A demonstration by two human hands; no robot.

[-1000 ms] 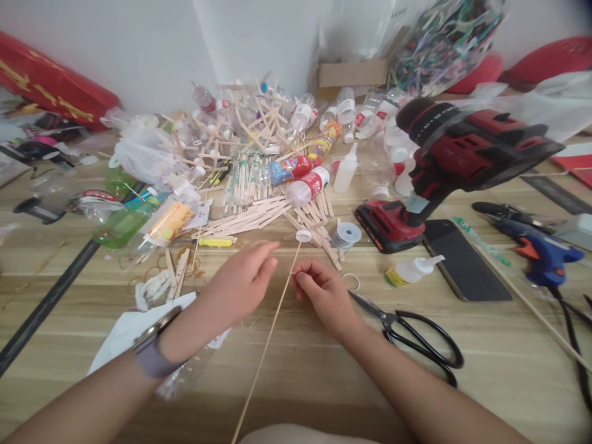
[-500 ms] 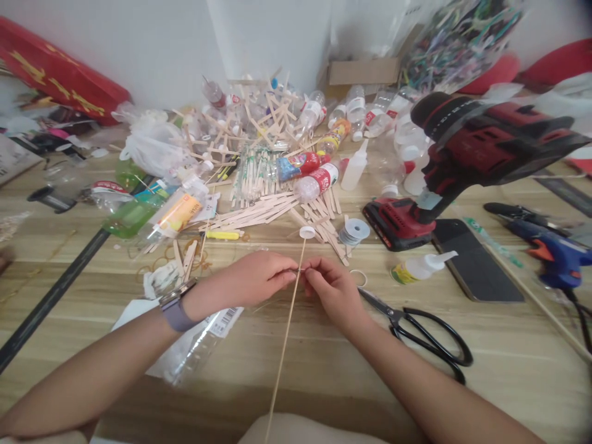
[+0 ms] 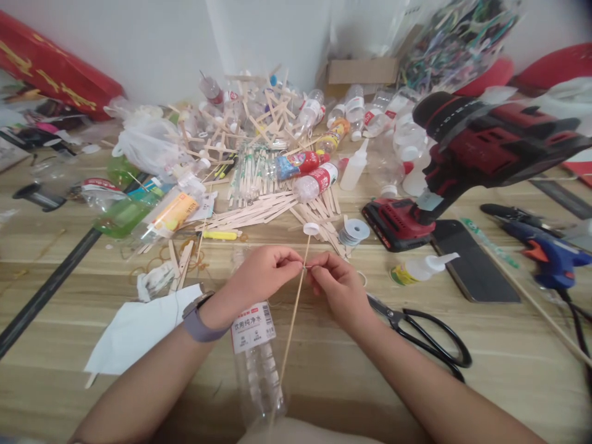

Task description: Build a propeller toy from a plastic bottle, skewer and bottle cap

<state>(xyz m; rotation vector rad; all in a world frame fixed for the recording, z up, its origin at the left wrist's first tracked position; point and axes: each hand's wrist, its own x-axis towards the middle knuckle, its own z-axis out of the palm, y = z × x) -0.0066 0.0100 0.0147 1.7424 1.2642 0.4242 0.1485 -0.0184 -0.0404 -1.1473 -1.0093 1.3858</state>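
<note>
A long thin wooden stick point(image 3: 292, 320) slants up from my lap, with a white bottle cap point(image 3: 311, 229) at its far end. My left hand point(image 3: 271, 271) is closed, thumb and forefinger pinching at the stick just below the cap. From the right side my right hand point(image 3: 337, 283) pinches a short thin strand that crosses the stick; whether it is wire or string I cannot tell. Beneath my left wrist a clear plastic water bottle point(image 3: 261, 370) with a white label lies on the table, partly behind the stick.
Black-handled scissors point(image 3: 430, 339) lie right of my right forearm. Beyond are a glue bottle point(image 3: 423, 268), a phone point(image 3: 476, 262), a red cordless drill point(image 3: 485, 148) and a wire spool point(image 3: 354, 232). Wooden sticks point(image 3: 259, 209) and bottles pile up at the back. White paper point(image 3: 139, 333) lies left.
Both hands have shifted slightly right with the stick and cap. The clear bottle has moved right and nearer, out from beside my left forearm, leaving more of the white paper showing.
</note>
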